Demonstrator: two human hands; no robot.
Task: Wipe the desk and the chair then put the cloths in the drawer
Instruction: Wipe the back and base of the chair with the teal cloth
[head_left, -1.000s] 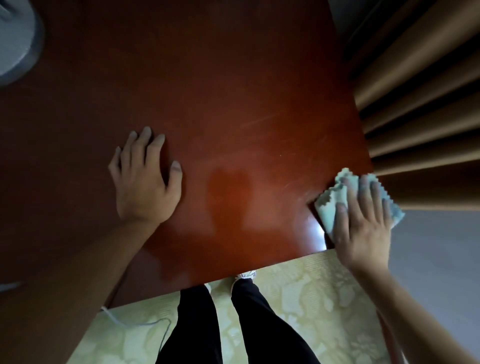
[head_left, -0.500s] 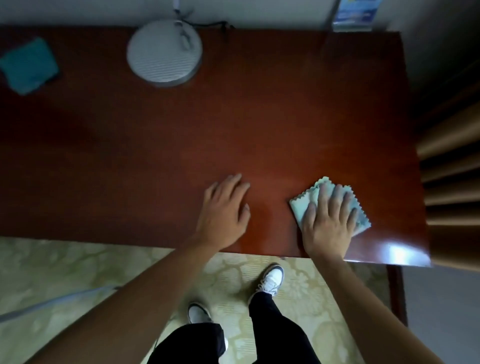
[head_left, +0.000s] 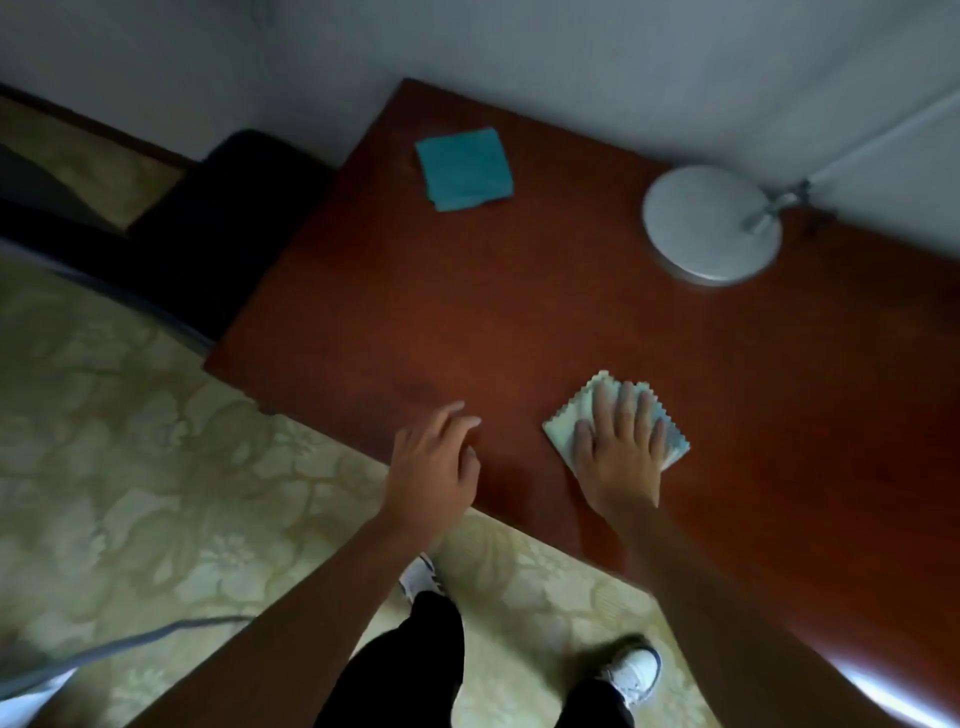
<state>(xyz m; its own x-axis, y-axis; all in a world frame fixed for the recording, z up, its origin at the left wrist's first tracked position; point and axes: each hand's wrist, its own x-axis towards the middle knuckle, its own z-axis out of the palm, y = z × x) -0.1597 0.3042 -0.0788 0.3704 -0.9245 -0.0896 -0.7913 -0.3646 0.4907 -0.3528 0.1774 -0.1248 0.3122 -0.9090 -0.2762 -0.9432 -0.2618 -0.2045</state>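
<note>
meanwhile we had our right hand laid flat on the pale cloth, fingers straight and spread, pressing it onto the red-brown desk close to the near edge; nothing was gripped, the palm simply bore down on the fabric, whose zigzag border showed around our fingertips. our left hand sat just beside it at the desk's front edge, fingers relaxed and slightly fanned, holding nothing; whether it touched the wood or floated just above it we could not tell through the blur. a second, teal cloth lay folded in a square near the far left corner of the desk, well apart from both hands. toward the far right stood a round grey lamp base with its stem leaning off toward the wall. beyond the desk's left end we saw a dark chair. below us were the patterned floor, our black trousers and white shoes.
</note>
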